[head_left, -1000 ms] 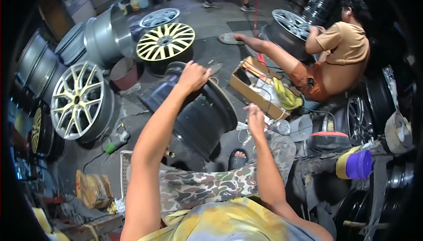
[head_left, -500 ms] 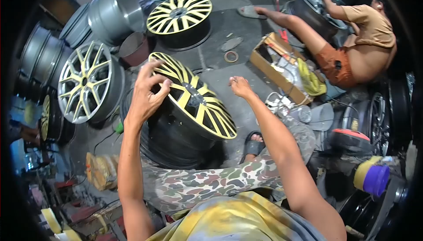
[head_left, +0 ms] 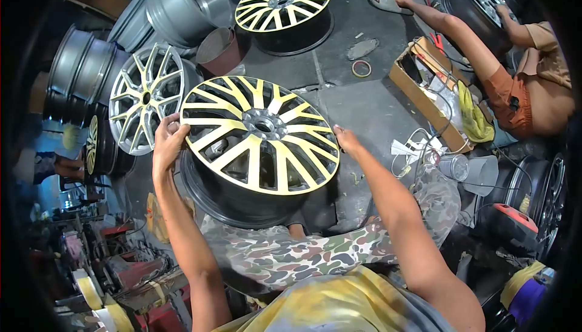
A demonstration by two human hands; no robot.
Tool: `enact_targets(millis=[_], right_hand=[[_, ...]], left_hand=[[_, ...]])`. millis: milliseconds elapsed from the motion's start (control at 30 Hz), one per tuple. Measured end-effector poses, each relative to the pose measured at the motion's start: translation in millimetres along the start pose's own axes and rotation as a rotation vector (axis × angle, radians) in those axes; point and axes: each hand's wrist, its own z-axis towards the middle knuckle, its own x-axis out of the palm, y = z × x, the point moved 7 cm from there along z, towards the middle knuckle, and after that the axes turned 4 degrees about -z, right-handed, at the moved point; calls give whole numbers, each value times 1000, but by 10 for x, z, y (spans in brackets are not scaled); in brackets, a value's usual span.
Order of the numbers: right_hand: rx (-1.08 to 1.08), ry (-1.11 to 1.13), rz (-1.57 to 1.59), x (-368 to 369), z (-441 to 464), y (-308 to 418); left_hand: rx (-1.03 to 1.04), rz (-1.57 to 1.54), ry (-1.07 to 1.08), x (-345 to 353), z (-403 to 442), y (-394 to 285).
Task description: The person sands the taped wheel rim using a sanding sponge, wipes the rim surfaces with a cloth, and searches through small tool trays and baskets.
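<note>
A black wheel rim with yellow-covered spokes [head_left: 260, 150] sits before my knees, its spoked face up and tilted slightly toward me. My left hand [head_left: 170, 138] grips its left edge, fingers at the rim's lip and thumb on top. At the right edge, my right hand [head_left: 345, 140] has its fingers closed against the lip. Beneath the rim's left side a black tyre or barrel shape [head_left: 206, 192] shows in part. Camouflage trousers [head_left: 327, 250] cover my legs around it.
Another yellow-spoked rim [head_left: 282, 3] lies beyond. A silver-and-yellow rim [head_left: 147, 98] leans at left beside a dark red bucket [head_left: 219, 53]. At right are a cardboard box [head_left: 418, 98], a tape roll [head_left: 361, 69], white cables [head_left: 418, 150] and a seated person [head_left: 515, 89].
The rim has turned from its side to face up, showing its yellow spokes. Both hands have come to its opposite edges. The view has shifted, so surroundings sit farther right and higher.
</note>
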Motion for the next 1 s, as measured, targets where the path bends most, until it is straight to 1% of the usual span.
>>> enact_targets(millis=[67, 100, 133, 167, 200, 267, 300, 333, 400, 433, 533, 567, 600, 667, 700, 733, 800, 833, 867, 900, 933, 967, 1000], right_hand=[[-118, -82, 52, 19, -10, 205], [-128, -39, 81, 61, -46, 274], [-127, -29, 84, 98, -99, 309], [-140, -41, 114, 122, -166, 346], [-152, -54, 141, 139, -183, 346], [-115, -11, 154, 163, -187, 314], [-86, -60, 120, 154, -174, 267], [-60, -112, 86, 139, -163, 227], [-42, -112, 50, 171, -106, 135], [-24, -111, 18, 152, -112, 130], [19, -92, 48, 156, -272, 156], [17, -98, 42, 190, -272, 141], [26, -109, 60, 234, -246, 82], [40, -146, 141, 320, -146, -101], [54, -170, 97, 278, -164, -138], [34, -127, 119, 119, -424, 44], [30, -246, 43, -85, -296, -106], [-4, -277, 74, -288, -343, -62], [7, -269, 10, -519, -325, -20], [-23, -316, 36, -793, -432, 117], [-61, -408, 34, -1060, -419, 130], [-113, -519, -42, -1347, -732, 399], [-136, -532, -73, -1572, -625, 306]], left_hand=[[-48, -7, -9, -150, 15, 175], [-51, 3, -13, -159, -33, 108], [-106, 2, -3, -122, -126, 38], [-161, -2, 7, -97, -203, 26], [-167, 2, 4, -96, -235, 50], [-175, -30, 21, -77, -298, 109], [-155, -4, 1, 14, -371, -24], [-155, -8, -2, -10, -338, 25], [-195, 316, -56, -92, -188, 179], [-83, 260, -149, 54, -187, 71], [-93, 266, -161, -77, -26, 307], [-97, 189, -155, -86, -43, 342], [-22, 222, -152, -100, -43, 334], [8, 350, -152, -8, -182, 62], [76, 204, -177, -2, -140, 201], [49, 279, -197, 50, -229, 53], [66, 262, -194, 38, -155, 266], [72, 328, -181, 142, -291, 0], [74, 252, -126, 234, -326, -30], [87, 206, -102, 308, -250, 94], [107, 161, -80, 375, -175, 228], [113, 123, -66, 478, -151, 273], [124, 87, -53, 620, -135, 286]])
